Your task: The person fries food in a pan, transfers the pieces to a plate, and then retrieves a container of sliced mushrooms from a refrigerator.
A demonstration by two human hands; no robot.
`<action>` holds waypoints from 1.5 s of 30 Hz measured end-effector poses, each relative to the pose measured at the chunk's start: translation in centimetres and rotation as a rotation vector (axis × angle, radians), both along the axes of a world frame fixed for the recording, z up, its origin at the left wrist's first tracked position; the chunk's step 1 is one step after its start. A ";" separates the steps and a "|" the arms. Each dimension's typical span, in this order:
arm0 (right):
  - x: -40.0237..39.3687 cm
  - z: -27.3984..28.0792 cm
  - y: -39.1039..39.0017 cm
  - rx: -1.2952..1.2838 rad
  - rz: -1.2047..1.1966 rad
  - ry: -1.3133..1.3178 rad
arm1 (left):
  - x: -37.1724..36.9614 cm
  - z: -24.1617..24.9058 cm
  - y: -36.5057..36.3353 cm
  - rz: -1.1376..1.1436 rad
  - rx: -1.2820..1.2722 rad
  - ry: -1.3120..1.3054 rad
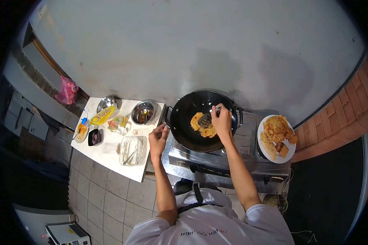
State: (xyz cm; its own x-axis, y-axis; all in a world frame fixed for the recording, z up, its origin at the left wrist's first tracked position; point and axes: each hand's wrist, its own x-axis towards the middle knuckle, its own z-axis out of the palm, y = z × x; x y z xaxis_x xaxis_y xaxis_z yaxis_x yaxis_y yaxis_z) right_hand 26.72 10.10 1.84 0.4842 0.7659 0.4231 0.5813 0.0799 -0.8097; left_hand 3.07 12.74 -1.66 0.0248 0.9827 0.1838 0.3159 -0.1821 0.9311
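My right hand point(221, 122) is closed round the handle of a slotted spatula point(205, 120). The spatula's dark blade presses on a golden fried omelette-like piece point(196, 121) inside a black wok point(184, 132). Beside the wok's left rim, my left hand point(158, 141) has its fingers curled at the lower end of the wok's side handle point(167, 116). The wok stands on a steel gas stove point(184, 154). To its right, a white plate point(273, 157) carries fried pieces, including a large crisp golden one point(277, 127).
A white table point(110, 161) at left bears steel bowls point(143, 113), a glass container point(131, 151), a small black bowl point(95, 137), a yellow packet point(103, 116) and an orange-filled container point(81, 133). A grey wall point(159, 53) rises behind; a brick edge point(335, 132) borders the right.
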 end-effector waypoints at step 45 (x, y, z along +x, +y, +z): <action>-1.8 -2.2 -1.5 0.030 0.000 0.125 | -2.3 -0.7 3.9 -0.112 -0.027 0.256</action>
State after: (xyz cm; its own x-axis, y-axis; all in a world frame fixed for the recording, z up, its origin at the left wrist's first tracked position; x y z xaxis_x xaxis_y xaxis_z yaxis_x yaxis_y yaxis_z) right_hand 24.95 8.58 -0.38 0.5346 0.7537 0.3824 0.4761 0.1053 -0.8731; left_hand 0.78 16.63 -2.40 0.1755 0.9756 0.1316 0.5205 -0.2055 0.8288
